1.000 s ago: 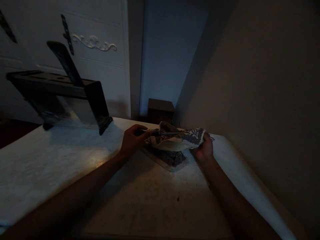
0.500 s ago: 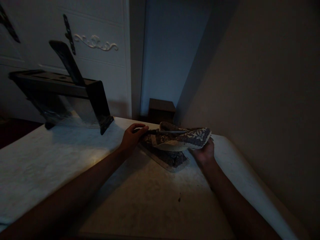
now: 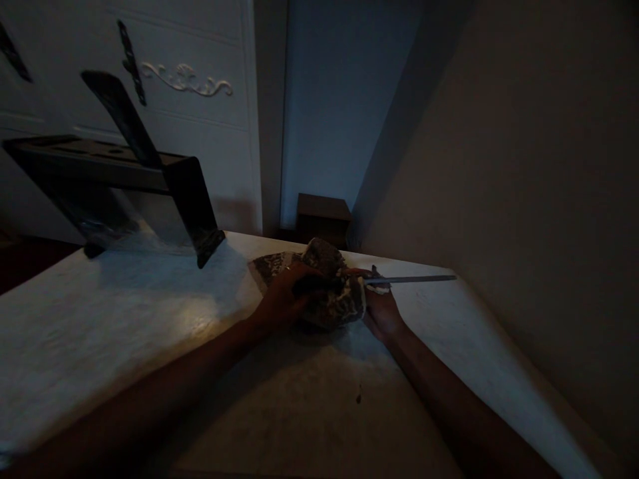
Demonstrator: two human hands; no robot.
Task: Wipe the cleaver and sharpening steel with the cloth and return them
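My left hand [image 3: 288, 293] is closed around the black handle of a knife [image 3: 409, 279], whose thin blade points right and looks nearly edge-on. A brown patterned towel [image 3: 332, 313] with a cream pattern is bunched around the part of the blade nearest the handle. On the right, my right hand [image 3: 382, 309] grips the towel around the blade, its fingers partly hidden by the cloth. Past this hand the blade shows bare to its tip. Some of the towel spreads out behind my left hand.
A black knife block [image 3: 187, 199] with clear sides stands at the left of the pale table [image 3: 134, 326], one thick black handle [image 3: 122, 116] rising from it. White cabinet doors [image 3: 200, 133] are behind. A wall [image 3: 524, 166] borders the right side, and a brown box [image 3: 323, 207] sits beyond the table.
My right hand has moved left, bunching the towel around the blade near the handle. The blade now sticks out to the right. My left hand has come slightly lower and nearer.
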